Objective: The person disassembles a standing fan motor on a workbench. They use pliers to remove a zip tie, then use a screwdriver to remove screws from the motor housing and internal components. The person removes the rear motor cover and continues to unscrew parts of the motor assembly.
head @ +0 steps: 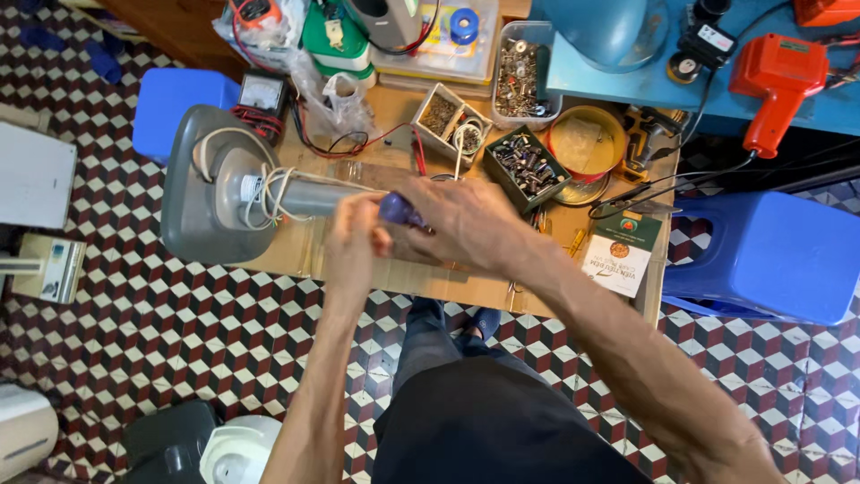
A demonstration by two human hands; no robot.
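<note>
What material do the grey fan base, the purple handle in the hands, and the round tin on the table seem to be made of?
Fan base: likely moulded plastic, matte grey, with smooth rounded edges and a soft sheen.
Purple handle: probably glossy plastic; it shows a small highlight. Right hand and left hand hold it.
Round tin: seemingly metal, yellow-painted with a red rim.

Bare forearms, no sleeves; dark shorts and dark slippers worn

Boxed in beyond the right hand (466, 220): parts trays (527, 161) crowd close; bare cardboard (430, 278) lies open just beneath it.
</note>
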